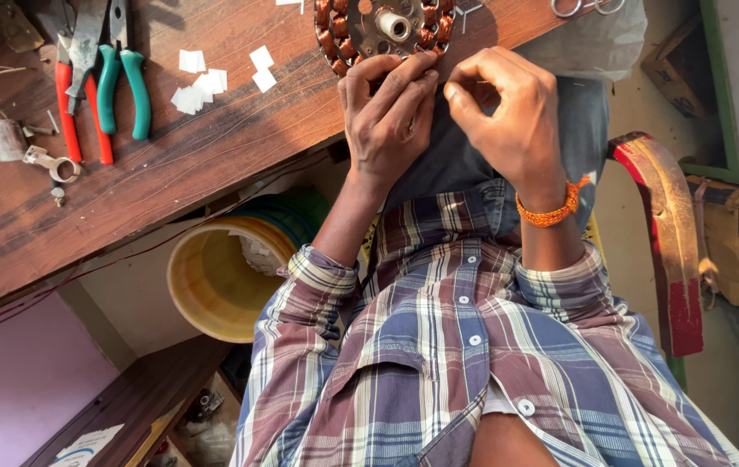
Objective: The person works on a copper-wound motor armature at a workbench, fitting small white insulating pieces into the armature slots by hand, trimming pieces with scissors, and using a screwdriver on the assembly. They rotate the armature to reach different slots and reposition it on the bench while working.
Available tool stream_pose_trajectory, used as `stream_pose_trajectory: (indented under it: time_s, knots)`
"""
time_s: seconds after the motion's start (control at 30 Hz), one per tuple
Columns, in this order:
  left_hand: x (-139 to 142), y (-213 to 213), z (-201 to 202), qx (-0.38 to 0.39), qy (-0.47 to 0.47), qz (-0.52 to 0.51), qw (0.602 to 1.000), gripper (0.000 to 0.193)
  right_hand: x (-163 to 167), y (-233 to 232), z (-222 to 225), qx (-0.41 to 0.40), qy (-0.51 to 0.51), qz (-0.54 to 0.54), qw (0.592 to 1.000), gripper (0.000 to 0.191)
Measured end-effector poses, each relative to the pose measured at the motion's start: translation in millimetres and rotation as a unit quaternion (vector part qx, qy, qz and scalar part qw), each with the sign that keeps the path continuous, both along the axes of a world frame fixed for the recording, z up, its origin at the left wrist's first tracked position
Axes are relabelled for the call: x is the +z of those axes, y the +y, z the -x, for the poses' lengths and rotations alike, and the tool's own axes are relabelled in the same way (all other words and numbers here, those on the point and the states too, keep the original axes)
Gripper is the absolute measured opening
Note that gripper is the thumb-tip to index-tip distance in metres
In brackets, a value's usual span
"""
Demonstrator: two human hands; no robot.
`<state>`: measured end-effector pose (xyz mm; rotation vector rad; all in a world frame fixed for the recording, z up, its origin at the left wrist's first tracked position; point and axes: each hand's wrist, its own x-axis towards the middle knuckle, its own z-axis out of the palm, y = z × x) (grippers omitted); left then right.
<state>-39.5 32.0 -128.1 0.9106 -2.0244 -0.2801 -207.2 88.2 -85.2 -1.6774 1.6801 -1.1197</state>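
Fingers of both hands [451, 112] pinch shut at the wound motor stator [385, 30] — wooden workbench [214, 164], yellow bucket [214, 285] below.

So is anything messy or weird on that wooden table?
A little. White paper scraps lie scattered on the wooden table beside the green-handled pliers. The wound motor part sits right at the table's edge, where the left hand and right hand pinch something too thin to make out.

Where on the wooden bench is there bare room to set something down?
Free: the bench strip between the paper slips and the left hand, and the near-left stretch below the pliers and clamp. Crowded: the top-left tool cluster, and the motor stator where the left and right hand work.
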Motion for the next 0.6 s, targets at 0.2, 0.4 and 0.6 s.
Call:
stream_pose_trajectory:
  time_s: [0.2, 0.4, 0.6]
  knots:
    - [2.7, 0.2, 0.9, 0.0, 0.001, 0.001, 1.0, 0.013, 11.9, 19.2, 17.6, -0.017, -0.269, 0.04, 0.962, 0.01]
    - [1.7, -2.1, -5.8, -0.02, 0.003, 0.01, 1.0, 0.015, 44.7, 3.5, 48.4, 0.012, -0.172, 0.084, 0.981, 0.003]
    - [6.1, -5.2, -15.0, -0.047, 0.0, -0.025, 0.999, 0.013, 17.3, -62.2, 7.1, 0.076, 0.068, 0.079, 0.992, 0.008]
